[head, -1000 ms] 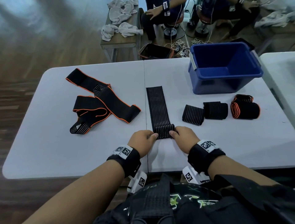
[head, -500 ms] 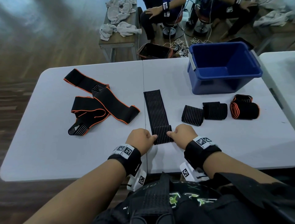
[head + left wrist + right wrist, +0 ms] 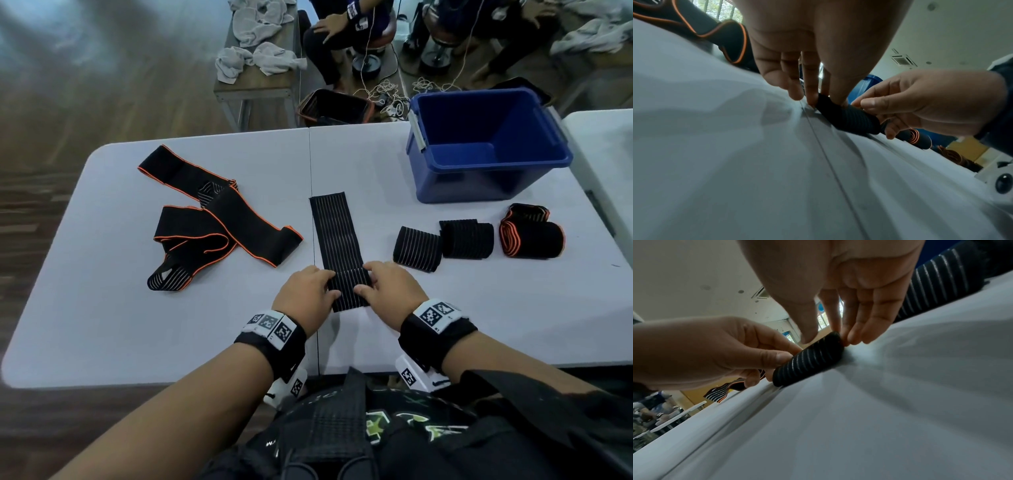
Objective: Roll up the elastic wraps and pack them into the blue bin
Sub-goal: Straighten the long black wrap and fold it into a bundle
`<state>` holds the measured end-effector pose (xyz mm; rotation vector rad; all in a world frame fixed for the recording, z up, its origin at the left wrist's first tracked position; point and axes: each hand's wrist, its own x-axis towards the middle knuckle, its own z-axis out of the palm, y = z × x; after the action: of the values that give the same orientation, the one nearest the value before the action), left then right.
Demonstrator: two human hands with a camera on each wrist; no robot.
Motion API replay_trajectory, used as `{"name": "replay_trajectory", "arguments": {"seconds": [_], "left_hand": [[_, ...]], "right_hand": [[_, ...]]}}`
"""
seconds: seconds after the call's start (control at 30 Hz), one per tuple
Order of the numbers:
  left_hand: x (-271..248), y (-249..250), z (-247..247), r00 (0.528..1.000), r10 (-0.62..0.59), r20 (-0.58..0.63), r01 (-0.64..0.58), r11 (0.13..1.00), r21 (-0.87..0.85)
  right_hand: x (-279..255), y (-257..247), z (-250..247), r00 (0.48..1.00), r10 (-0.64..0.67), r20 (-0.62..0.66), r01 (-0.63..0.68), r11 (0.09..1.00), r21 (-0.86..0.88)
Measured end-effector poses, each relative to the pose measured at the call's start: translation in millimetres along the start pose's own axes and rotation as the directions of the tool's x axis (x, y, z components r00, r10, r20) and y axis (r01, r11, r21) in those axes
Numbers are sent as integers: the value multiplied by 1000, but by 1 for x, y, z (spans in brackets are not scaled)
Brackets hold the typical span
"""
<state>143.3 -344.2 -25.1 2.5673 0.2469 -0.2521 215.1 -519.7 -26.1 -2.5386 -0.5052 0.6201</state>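
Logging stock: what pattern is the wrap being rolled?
Black with thin pale lengthwise stripes, no orange edging; the wrap shows best in the head view.

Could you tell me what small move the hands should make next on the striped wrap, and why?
Probably another turn away from the body: the left hand and right hand pinch the started roll's ends, while much of the striped wrap lies flat toward the empty blue bin.

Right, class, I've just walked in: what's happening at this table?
A person is rolling a striped black wrap from its near end, left hand and right hand pinching the roll's two ends. Three rolled wraps lie beside the blue bin, which looks empty. An orange-edged wrap lies unrolled to the left.
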Motion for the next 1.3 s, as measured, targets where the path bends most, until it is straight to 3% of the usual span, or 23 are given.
{"name": "replay_trajectory", "arguments": {"seconds": [0.1,0.2,0.33,0.47,0.73,0.87,1.1,1.2,1.3], "left_hand": [[-3,-4,2,999,32,8,-33,997,63],[-6,-13,1,996,59,71,-67,991,120],[-5,-24,1,989,23,144,-44,988,147],[2,-22,0,993,-14,118,10,999,35],[11,-13,-9,986,-121,117,137,980,-145],[17,-10,-6,965,-212,152,230,966,-117],[19,-8,-8,955,-231,188,240,971,-23],[18,-11,-9,974,-210,88,210,978,10],[13,-9,-10,992,-104,-64,104,995,-6]], "right_hand": [[-3,3,-2,993,-38,108,50,992,-116],[-2,5,-2,990,-53,130,78,978,-195],[-1,6,-4,988,-37,149,57,989,-134],[5,10,-6,992,15,124,-15,1000,-7],[10,5,-6,994,76,82,-80,996,44],[12,6,-2,990,113,82,-117,992,47],[10,4,0,989,134,68,-135,991,10],[5,-1,-3,991,128,41,-131,990,60],[2,-6,-2,1000,-2,19,1,1000,28]]}}
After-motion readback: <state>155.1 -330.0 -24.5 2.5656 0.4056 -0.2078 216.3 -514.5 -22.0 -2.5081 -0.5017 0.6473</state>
